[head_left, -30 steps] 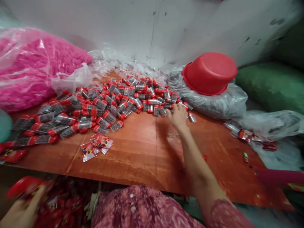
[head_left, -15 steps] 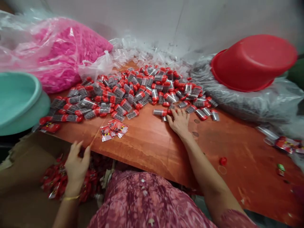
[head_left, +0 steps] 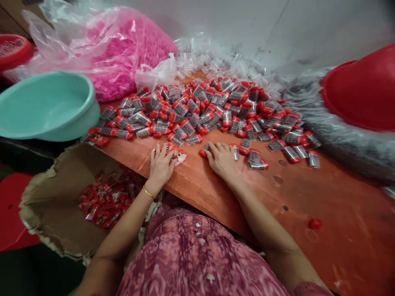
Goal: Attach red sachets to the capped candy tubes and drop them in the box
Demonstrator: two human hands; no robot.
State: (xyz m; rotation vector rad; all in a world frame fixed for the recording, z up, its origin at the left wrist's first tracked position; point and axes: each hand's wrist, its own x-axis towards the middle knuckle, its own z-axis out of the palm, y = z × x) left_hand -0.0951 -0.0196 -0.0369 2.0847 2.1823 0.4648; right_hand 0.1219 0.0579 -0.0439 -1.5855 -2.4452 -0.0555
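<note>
My left hand (head_left: 162, 166) rests at the table's near edge, its fingers apart and lying over several red printed packets (head_left: 180, 157), which it partly covers. To the right, my right hand (head_left: 224, 160) lies palm down with its fingers spread, touching a small clear tube with a red cap (head_left: 203, 153). That tube is partly hidden under the fingers. Close beside this hand on its right are a few more red-capped tubes (head_left: 254, 156), filled with something dark. Behind both hands spreads a large heap of such tubes (head_left: 185, 109).
A turquoise basin (head_left: 89, 96) and a bag of pink pieces (head_left: 123, 53) stand left. Clear empty-looking tubes (head_left: 222, 61) lie at the back. A red tub (head_left: 364, 90) rests on a plastic bag (head_left: 345, 139) at right. Below left, a carton (head_left: 55, 197) holds red packets.
The view has turned left. My left hand has risen from above the carton onto the packets on the table. My right hand has moved left and nearer, and a tube beside it has shifted too.
</note>
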